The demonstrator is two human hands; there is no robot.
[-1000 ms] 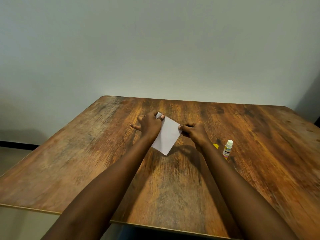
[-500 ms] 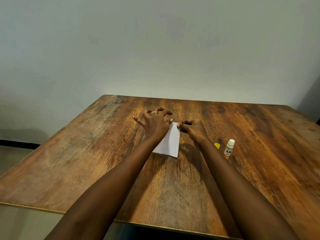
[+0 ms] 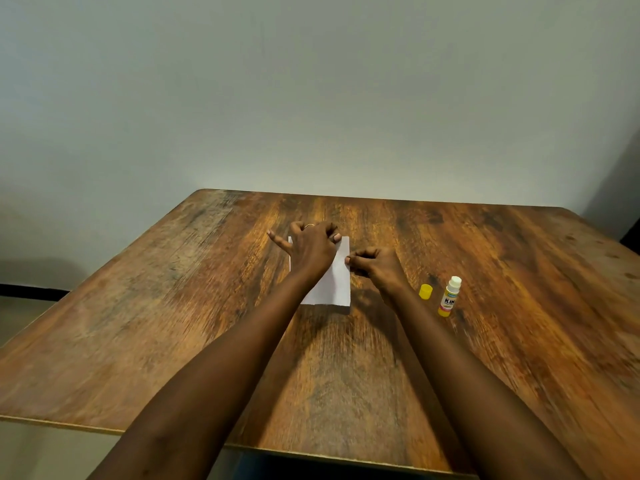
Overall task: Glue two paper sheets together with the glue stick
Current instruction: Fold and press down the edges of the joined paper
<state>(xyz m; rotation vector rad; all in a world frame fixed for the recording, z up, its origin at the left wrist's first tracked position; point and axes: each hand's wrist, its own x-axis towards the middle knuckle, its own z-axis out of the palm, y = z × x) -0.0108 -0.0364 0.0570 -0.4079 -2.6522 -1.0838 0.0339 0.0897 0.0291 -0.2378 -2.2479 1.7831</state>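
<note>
The glue stick point(image 3: 449, 296) is standing upright with its cap point(image 3: 425, 291) off; the white tip is being shown bare, and the cap is lying just beside it, between the stick and the right hand point(image 3: 375, 268). Both are sitting to the right of that hand, apart from it.

The paper point(image 3: 337, 278) is being pressed flat on the desk point(image 3: 173, 306) under the left hand point(image 3: 311, 249), whose fingers are curled with the tips on the sheet's far edge; a ring point(image 3: 309, 225) is being worn on one finger. The right hand is curled too, its fingertips being held against the paper's right edge. Whether one sheet or two are lying there cannot be told.

The desk is of dark, worn wood grain and is being backed by a plain pale wall point(image 3: 311, 98). A dark strip is being shown low on the left, by the floor.

Bare wood is lying open left of the left hand, beyond both hands to the far edge, and near the front edge under the forearms.
</note>
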